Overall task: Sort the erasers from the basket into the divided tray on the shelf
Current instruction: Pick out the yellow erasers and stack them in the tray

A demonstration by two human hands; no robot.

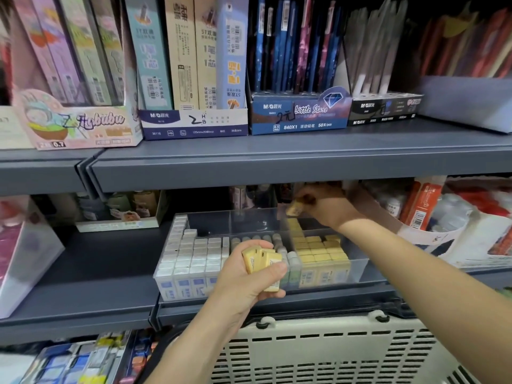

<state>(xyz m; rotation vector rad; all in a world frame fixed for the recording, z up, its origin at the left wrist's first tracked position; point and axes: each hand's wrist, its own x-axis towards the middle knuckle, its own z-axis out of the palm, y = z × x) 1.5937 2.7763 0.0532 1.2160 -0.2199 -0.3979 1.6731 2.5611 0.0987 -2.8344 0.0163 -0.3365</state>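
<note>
Yellow erasers were held in a bunch by the left hand, its fingers and thumb curled round them, just before the front wall of the clear divided tray. The right hand was stretched far in under the upper shelf, wrist bent down, and a single yellow eraser was pinched in its fingers above the back of the tray's right compartment. That compartment was filled with stacked yellow erasers at its front and left open at its back. The left compartment was packed with white erasers, with bare room at its back right. The tray was set at the front edge of the lower shelf, with the basket just below that edge. Little headroom was left between the right hand and the upper shelf's lip. The right fingertips were blurred and shadowed, and the basket's contents were hidden behind its slotted wall.
</note>
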